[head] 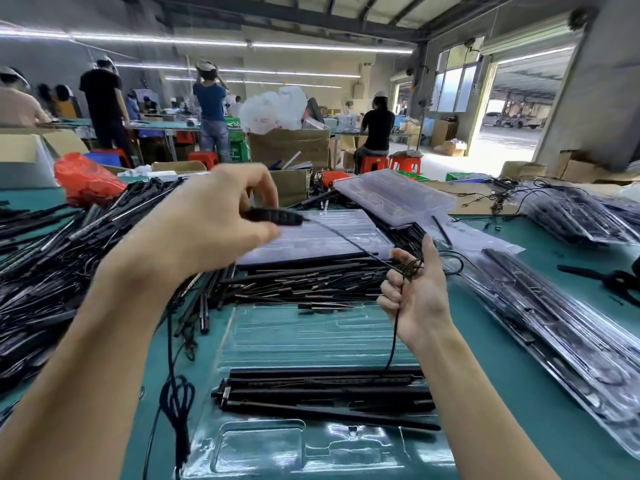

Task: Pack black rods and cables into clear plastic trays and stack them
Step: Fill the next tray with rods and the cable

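A small black ribbed piece (pixel 273 215) is pinched between the thumb and curled fingers of the left hand (pixel 221 216), which is raised above the middle of the green worktop (pixel 540 382). From that piece a thin black cable (pixel 346 241) is stretched across to the right hand (pixel 417 292). The right hand is held palm up with its fingers curled round the cable; a small knot of cable is gathered at its fingertips, and the rest is seen hanging down from the fist to the tray below.

A clear plastic tray (pixel 311 337) is laid at the near edge of the worktop, directly under the hands. Several black rods (pixel 322 393) are packed side by side across its near half, while its far half is unfilled. A large loose heap of rods and cables (pixel 52 271) is spread along the left edge, and a further scatter of rods (pixel 311 282) is laid just beyond the tray. A stack of clear trays (pixel 322 237) is placed behind that scatter. Filled trays (pixel 561 327) are stacked along the right edge. A red plastic bag (pixel 86 180) is set at the far left corner.
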Available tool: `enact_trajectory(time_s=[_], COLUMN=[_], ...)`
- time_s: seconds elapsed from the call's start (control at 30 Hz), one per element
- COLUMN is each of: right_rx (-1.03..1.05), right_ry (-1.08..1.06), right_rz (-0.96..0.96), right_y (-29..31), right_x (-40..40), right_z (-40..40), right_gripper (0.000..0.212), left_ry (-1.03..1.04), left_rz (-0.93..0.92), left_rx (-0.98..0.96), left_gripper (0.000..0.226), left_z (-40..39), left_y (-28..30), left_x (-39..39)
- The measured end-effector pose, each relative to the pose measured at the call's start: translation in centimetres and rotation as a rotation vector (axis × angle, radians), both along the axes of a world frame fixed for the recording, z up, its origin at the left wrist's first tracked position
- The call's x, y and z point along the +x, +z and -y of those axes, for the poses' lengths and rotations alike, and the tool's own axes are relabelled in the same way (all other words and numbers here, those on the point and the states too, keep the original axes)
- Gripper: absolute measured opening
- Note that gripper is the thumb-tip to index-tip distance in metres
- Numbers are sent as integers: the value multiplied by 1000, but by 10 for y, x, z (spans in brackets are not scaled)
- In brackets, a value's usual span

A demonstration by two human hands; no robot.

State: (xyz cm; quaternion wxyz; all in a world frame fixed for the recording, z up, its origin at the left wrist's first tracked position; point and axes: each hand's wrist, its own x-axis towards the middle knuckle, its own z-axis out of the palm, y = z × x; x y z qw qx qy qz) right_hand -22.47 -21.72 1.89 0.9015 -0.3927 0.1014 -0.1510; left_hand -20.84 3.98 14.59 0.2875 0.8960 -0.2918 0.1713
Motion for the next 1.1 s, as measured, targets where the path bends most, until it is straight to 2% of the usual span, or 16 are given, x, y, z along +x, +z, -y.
enact_trajectory(time_s=[0.07,0.17,0.23,0.3,0.4,0.5,0.57,0.7,0.77,0.87,0.93,1.1], right_rx=[-116,-210,-207,-229,-426,-697,-796,-1103,-1101,-1050,-1005,-951], right_ry=[-33,-54,-88,-140,-237,-350,-398,-438,-407,-321,-257,-109], right_rz=[-4,90,171,180,102,7,-86,-380,-383,-245,-148,-73], right_y=[-4,-10,-14,-16,-19,-19,-20,-22,-22,-23,-25,-32], right_x=[0,1,2,3,4,6,7,10,11,13,12,8], right_z=[3,7,9,11,18,27,34,48,52,53,51,50], right_gripper=[43,25,39,44,38,18,5,31,33,40,38,16], left_ry=[74,125,91,8,-176,-340,-380,-395,-428,-503,-540,-589], left_rz=[214,432,500,459,330,200,147,43,9,-15,-12,-111], left_rx=[-35,-80,-181,-268,-330,-382,-321,-92,1,142,255,228], left_gripper=[15,21,24,24,24,22,20,20,22,25,28,31], left_z=[3,8,10,10,10,12,15,24,31,45,51,52], left_y=[-5,-28,-51,-74,-103,-119,-129,-148,-156,-166,-171,-175], left_x=[11,27,30,29,26,20,15,2,-8,-23,-30,-38])
